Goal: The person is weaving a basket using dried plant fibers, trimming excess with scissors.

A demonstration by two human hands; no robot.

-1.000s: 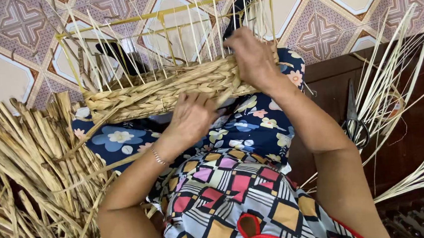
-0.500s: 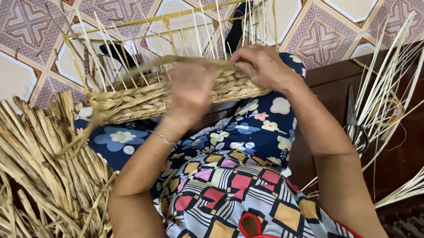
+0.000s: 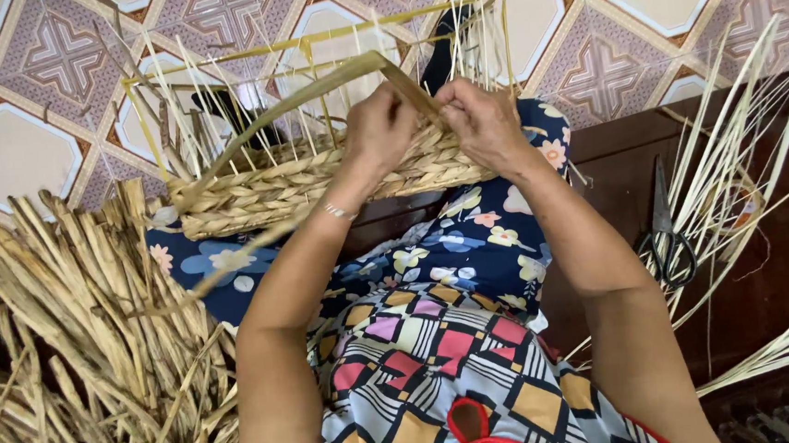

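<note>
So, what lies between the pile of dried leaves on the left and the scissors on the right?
In the head view, the person's lap in patterned cloth and both forearms lie between the dried leaves and the scissors.

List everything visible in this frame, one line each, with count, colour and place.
basket: one, tan woven base with pale upright stakes, on the lap
strand: one, tan, arched above the basket, in both hands
dried leaves: one pile, straw-coloured, left
scissors: one pair, dark, on the brown bench, right
thin splints: one bundle, pale, right
tiled floor: patterned, top
left hand: grip on the strand
right hand: grip on the strand
</note>
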